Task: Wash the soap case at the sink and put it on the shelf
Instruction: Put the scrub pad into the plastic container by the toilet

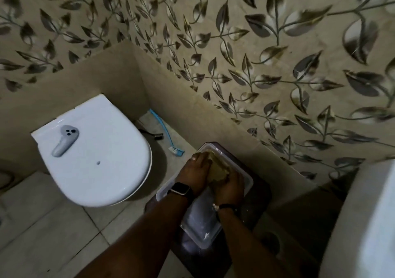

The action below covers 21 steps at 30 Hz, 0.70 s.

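Leaf-patterned tiles cover the bathroom wall (277, 42), and below them, low down beside the toilet (96, 149), stands a dark stool or bin (259, 189) carrying what looks like the soap case (243, 181), a clear, shallow plastic container. A second clear piece, probably its lid (201, 220), lies nearer the person, overlapping the near end. Together their long axis runs from the person away toward the wall, slanting a little leftward.

Inside the far part sits a yellowish-brown lump of soap (218, 171). Both hands meet on it: the left hand (194, 171), with a watch on the wrist, is curled over its left side, and the right hand (229, 187) cups its near right side. Both appear closed on the soap, though the fingertips are hidden, so how firm the hold is cannot be told.

The case lies directly beneath the hands, and neither is clearly nearer. The soap likely has to lift straight up, clear of the rim, before the case can be carried.

A white edge at the far right may be the sink (363, 213). A blue brush (166, 132) lies on the floor behind the toilet, well apart.
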{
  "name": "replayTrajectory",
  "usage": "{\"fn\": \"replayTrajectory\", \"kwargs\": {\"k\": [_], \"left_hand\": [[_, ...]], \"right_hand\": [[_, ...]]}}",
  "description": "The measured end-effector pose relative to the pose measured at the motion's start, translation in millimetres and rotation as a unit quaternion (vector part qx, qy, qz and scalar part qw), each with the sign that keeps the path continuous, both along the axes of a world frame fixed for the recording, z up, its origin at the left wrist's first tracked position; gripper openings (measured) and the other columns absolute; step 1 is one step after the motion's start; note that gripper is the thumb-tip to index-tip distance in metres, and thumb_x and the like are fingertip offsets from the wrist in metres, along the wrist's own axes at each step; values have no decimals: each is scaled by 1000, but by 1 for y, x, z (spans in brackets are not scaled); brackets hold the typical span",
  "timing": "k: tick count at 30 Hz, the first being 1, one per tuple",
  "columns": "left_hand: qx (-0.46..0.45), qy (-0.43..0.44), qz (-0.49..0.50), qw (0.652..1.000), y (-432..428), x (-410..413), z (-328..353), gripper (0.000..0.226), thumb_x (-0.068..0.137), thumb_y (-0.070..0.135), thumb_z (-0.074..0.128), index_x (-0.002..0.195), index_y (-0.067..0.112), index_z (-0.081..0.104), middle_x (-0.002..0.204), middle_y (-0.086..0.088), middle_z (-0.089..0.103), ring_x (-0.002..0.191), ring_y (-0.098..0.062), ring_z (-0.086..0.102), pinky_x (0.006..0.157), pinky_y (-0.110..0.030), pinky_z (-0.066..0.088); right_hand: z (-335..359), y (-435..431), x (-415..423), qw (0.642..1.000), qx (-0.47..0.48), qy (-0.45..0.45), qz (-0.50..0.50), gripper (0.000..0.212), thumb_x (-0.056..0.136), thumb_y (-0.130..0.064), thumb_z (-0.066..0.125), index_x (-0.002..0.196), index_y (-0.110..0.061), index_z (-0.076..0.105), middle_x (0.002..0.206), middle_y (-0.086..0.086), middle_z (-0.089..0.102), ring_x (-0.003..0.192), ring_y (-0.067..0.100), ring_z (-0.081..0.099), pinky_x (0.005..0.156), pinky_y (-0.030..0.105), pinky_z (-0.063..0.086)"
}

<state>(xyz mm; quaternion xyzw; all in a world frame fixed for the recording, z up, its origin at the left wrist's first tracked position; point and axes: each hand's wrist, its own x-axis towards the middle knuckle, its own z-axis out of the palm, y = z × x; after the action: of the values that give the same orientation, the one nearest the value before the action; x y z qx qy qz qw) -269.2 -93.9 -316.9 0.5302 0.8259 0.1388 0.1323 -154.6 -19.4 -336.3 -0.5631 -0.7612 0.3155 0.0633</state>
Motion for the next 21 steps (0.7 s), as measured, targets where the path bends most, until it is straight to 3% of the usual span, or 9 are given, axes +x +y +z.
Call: {"fn": "replayTrajectory", "kwargs": {"k": [2, 4, 8, 12, 17, 21], "left_hand": [[-12, 11, -34, 999, 2, 5, -6, 50, 101, 22, 51, 148, 7, 46, 161, -17, 35, 149, -37, 31, 124, -47, 25], [-60, 36, -62, 996, 4, 7, -14, 55, 104, 27, 42, 155, 9, 32, 167, -13, 22, 155, -33, 17, 126, -49, 16], [-124, 16, -41, 991, 3, 7, -27, 59, 107, 35, 30, 159, 10, 21, 168, -13, 16, 156, -30, 10, 128, -47, 9], [-154, 3, -43, 987, -1, 12, -38, 61, 108, 38, 28, 160, 12, 11, 170, -11, 7, 157, -29, 3, 128, -46, 5], [-166, -6, -63, 984, -7, 9, -29, 61, 107, 40, 28, 161, 16, 13, 170, -9, 7, 157, -28, 2, 128, -44, 1], [-161, 8, -77, 984, -16, 6, 1, 60, 107, 39, 28, 161, 15, 12, 170, -9, 7, 157, -26, 2, 128, -41, 2]], "right_hand": [[2, -10, 1, 988, 96, -63, 105, 55, 101, -34, 52, 149, -11, 37, 157, 10, 38, 145, 25, 34, 122, 37, 16], [1, -11, 2, 951, 145, -146, 229, 67, 101, -43, 43, 157, -15, 18, 165, 7, 19, 153, 23, 17, 125, 39, 5], [-4, -5, 0, 913, 79, -228, 329, 82, 100, -51, 36, 157, -16, -11, 167, 8, -10, 154, 24, -10, 124, 44, -9], [-17, -5, 2, 901, 30, -247, 355, 86, 99, -51, 36, 156, -13, -15, 166, 10, -14, 153, 26, -15, 122, 47, -12], [-13, -1, -4, 903, -21, -247, 350, 85, 99, -49, 35, 155, -12, -17, 166, 11, -18, 153, 26, -17, 122, 48, -11], [17, -7, -1, 906, -3, -222, 361, 79, 101, -47, 33, 156, -14, -13, 167, 8, -15, 153, 24, -15, 122, 44, -11]]}}
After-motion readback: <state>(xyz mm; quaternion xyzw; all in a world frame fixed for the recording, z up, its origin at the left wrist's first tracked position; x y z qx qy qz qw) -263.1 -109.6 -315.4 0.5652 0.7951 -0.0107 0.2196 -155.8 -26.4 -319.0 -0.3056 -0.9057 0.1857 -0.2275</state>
